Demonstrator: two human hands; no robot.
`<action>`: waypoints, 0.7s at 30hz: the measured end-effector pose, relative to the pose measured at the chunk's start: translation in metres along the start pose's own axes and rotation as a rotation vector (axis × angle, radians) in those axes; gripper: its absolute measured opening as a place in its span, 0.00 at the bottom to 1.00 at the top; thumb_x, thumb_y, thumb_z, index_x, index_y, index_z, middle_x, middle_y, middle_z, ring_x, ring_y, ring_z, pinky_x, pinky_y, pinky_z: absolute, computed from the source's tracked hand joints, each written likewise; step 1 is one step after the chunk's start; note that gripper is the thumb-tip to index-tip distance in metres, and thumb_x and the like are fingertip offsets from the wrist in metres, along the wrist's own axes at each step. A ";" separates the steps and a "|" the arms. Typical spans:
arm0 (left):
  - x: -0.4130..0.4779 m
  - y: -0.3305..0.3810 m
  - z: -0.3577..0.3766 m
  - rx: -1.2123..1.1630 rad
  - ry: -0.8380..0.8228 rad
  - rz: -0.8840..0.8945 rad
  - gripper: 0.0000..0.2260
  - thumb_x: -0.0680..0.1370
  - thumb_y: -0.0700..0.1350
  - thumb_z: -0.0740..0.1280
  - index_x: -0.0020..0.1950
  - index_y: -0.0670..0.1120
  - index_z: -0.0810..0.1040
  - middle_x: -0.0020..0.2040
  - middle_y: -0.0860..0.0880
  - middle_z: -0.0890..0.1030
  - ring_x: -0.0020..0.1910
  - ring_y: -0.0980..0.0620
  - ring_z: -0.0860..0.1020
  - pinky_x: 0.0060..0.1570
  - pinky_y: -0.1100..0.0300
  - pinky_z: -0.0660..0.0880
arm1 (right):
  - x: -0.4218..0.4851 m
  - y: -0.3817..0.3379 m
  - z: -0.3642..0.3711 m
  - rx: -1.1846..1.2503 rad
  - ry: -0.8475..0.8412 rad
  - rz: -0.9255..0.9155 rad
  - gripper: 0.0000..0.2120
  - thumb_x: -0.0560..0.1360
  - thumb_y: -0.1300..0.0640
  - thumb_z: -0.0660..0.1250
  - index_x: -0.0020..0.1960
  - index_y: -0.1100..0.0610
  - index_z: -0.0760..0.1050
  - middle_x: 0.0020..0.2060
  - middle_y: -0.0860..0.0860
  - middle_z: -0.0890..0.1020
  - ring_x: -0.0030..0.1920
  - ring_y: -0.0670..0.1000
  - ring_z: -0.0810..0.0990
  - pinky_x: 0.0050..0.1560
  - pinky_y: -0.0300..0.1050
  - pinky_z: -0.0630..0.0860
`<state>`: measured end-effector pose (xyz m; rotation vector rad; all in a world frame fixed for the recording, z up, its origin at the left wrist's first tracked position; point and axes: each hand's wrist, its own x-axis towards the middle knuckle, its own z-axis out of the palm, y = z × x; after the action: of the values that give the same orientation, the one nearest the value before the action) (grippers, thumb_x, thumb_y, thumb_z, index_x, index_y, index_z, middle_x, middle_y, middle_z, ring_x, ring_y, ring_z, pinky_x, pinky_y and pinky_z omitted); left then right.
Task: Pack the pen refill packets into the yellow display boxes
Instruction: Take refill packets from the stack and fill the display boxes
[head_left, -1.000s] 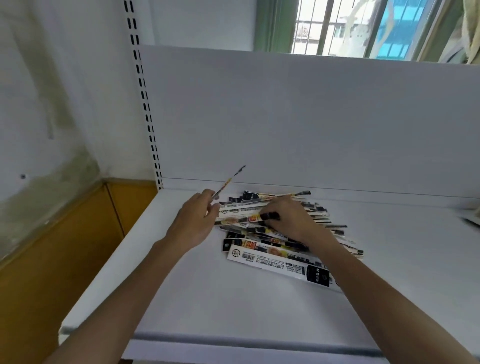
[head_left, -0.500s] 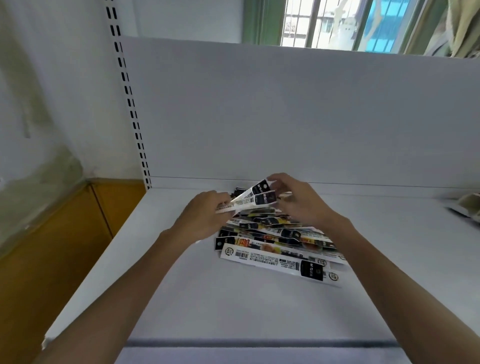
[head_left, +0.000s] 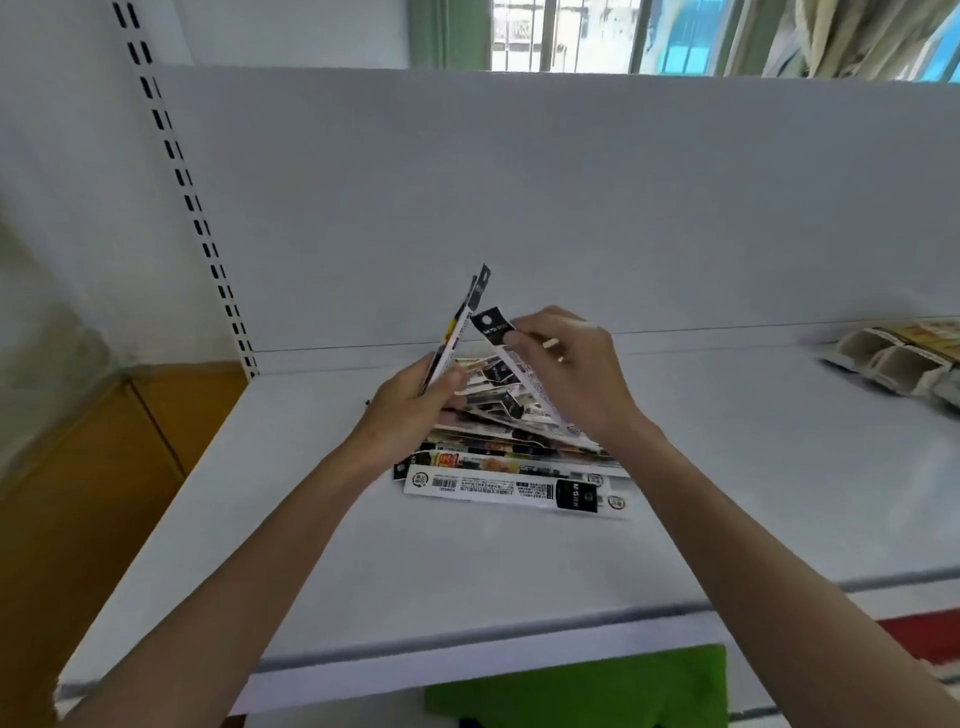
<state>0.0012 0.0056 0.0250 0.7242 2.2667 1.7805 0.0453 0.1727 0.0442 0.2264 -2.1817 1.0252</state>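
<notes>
Pinching packets (head_left: 459, 325), left hand (head_left: 410, 410), right hand (head_left: 571, 374) (above pile (head_left: 498, 465))

A white shelf (head_left: 311, 545) carries a loose pile of pen refill packets (head_left: 493, 460) near its middle, the nearest packet lying flat, barcode up. At the far right lie blurred yellow display boxes (head_left: 904, 358).

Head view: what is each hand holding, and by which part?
Left hand grips a few upright refill packets by their lower ends; right hand pinches one packet just below its black top end, above the pile.
</notes>
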 end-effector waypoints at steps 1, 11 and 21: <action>0.000 0.004 0.009 0.011 -0.029 0.017 0.06 0.80 0.47 0.59 0.54 0.52 0.73 0.51 0.51 0.79 0.51 0.53 0.79 0.52 0.59 0.76 | 0.000 -0.005 -0.005 0.068 0.030 0.037 0.06 0.74 0.62 0.68 0.49 0.62 0.81 0.38 0.46 0.79 0.37 0.40 0.76 0.38 0.28 0.70; -0.009 0.068 0.131 -0.232 -0.415 0.035 0.09 0.81 0.42 0.55 0.57 0.40 0.69 0.36 0.47 0.77 0.29 0.54 0.79 0.31 0.63 0.77 | -0.020 0.020 -0.106 0.393 0.257 0.330 0.04 0.74 0.61 0.67 0.41 0.56 0.77 0.36 0.52 0.82 0.38 0.52 0.81 0.42 0.49 0.80; -0.002 0.100 0.342 0.184 -0.497 0.201 0.08 0.78 0.40 0.61 0.40 0.49 0.70 0.33 0.50 0.73 0.31 0.54 0.70 0.32 0.61 0.68 | -0.104 0.076 -0.272 0.291 0.109 0.653 0.09 0.76 0.60 0.63 0.37 0.57 0.78 0.39 0.51 0.84 0.42 0.48 0.81 0.44 0.39 0.77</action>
<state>0.1728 0.3181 0.0264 1.3024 2.0806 1.2762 0.2322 0.4087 0.0476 -0.4351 -2.0338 1.6671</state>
